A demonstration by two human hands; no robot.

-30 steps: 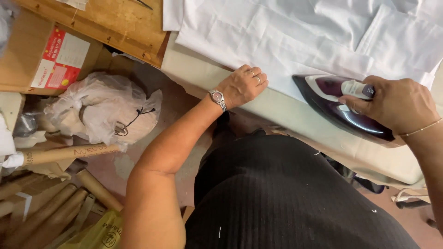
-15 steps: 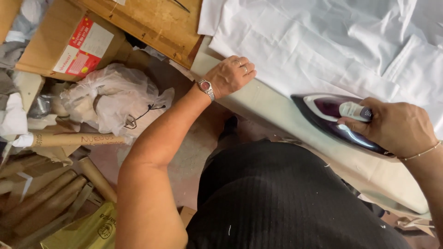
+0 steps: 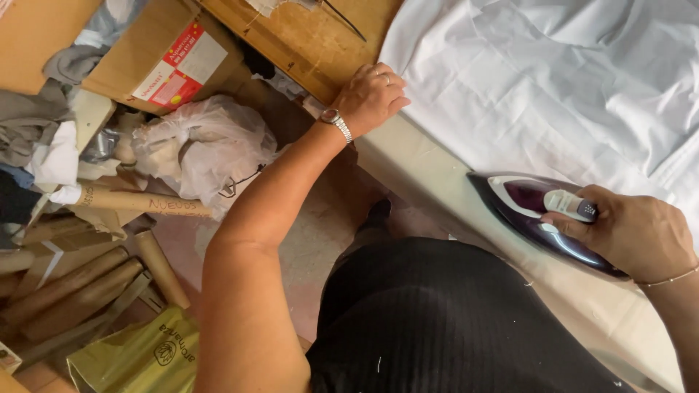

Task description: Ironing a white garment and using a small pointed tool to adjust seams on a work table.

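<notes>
A white cloth point(image 3: 553, 87) lies spread over a beige ironing board point(image 3: 429, 175). My right hand point(image 3: 630, 233) grips the handle of a purple and white iron point(image 3: 535, 211), which rests near the board's front edge, just short of the cloth. My left hand point(image 3: 371, 94), with a wristwatch, lies with bent fingers on the left corner of the cloth at the end of the board. It holds nothing that I can see.
A wooden table point(image 3: 306, 36) stands beyond the board's end. On the floor to the left are a cardboard box point(image 3: 160, 58), a white plastic bag point(image 3: 204, 145), several cardboard tubes point(image 3: 87, 284), folded clothes point(image 3: 36, 138) and a yellow-green bag point(image 3: 138, 356).
The view has swung left and down. My left hand has slid along the cloth's edge to its corner. The iron stays in my right hand near the board's front edge.
</notes>
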